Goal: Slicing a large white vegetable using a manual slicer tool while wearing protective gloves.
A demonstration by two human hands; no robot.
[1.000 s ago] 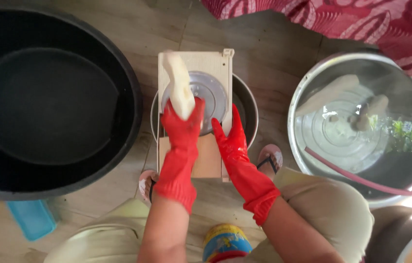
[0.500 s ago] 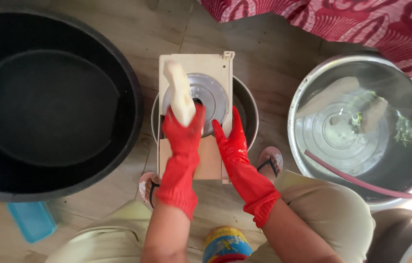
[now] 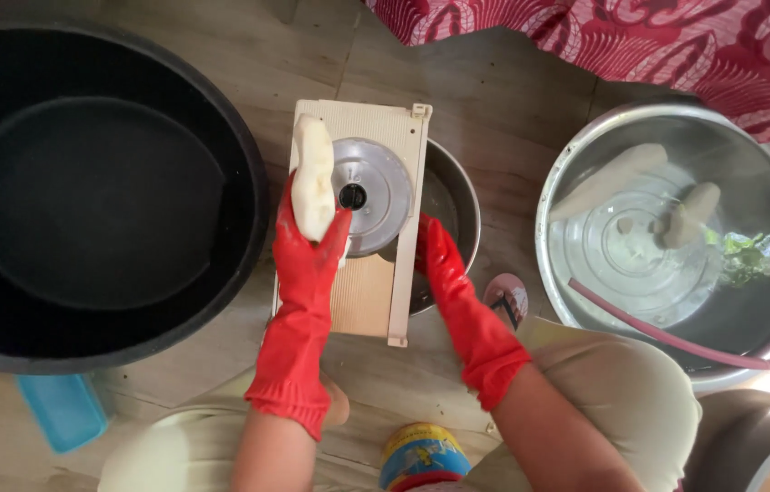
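A beige slicer board (image 3: 367, 301) with a round metal blade disc (image 3: 372, 191) lies across a small metal pot (image 3: 460, 196) on the floor. My left hand (image 3: 312, 246), in a red rubber glove, grips a peeled pale root (image 3: 313, 175) and holds it at the board's left edge, beside the disc. In a matching red glove, my right hand (image 3: 438, 260) rests on the board's right edge over the pot.
A large black basin (image 3: 84, 191) sits at left. A metal basin (image 3: 677, 237) at right holds water, two peeled roots and a pink hose (image 3: 667, 333). A blue box (image 3: 61, 410), a colourful tin (image 3: 420, 456) and patterned red cloth (image 3: 640, 46) lie around.
The board has shifted left and turned a little. My left hand moved the root leftward off the disc to the board's edge. My right hand slid down along the right edge.
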